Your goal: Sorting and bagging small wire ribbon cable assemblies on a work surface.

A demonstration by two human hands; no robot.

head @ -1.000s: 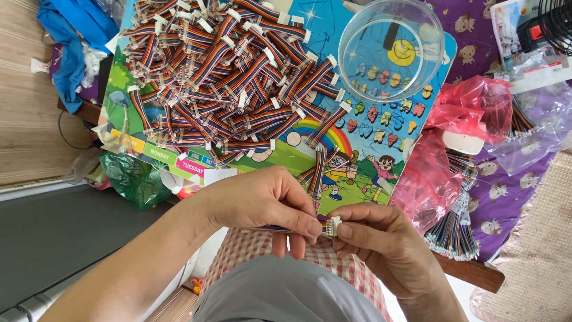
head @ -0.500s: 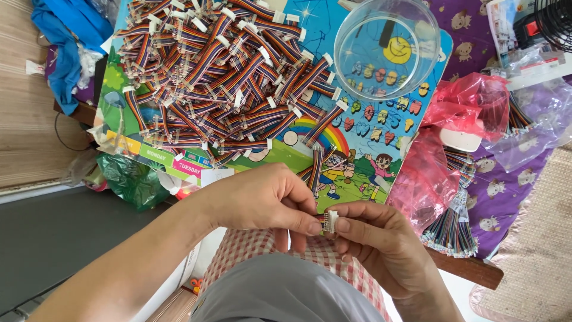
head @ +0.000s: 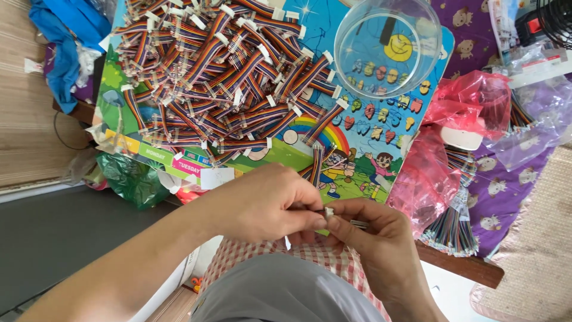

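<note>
Hands meet: my left hand (head: pixel 262 206) and right hand (head: pixel 372 238) pinch one small white plastic connector (head: pixel 329 211); heap of rainbow ribbon cables (head: pixel 226 77) lies finished, tasselled bundle (head: pixel 450 229) waits.

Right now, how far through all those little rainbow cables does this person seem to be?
A big heap of rainbow ribbon cables with white plugs already lies on the picture board, which looks like finished work, though I cannot be sure. In hand: the left hand and right hand pinch one small white connector together. Left, probably: the bundle of loose wires by the pink bag.
</note>
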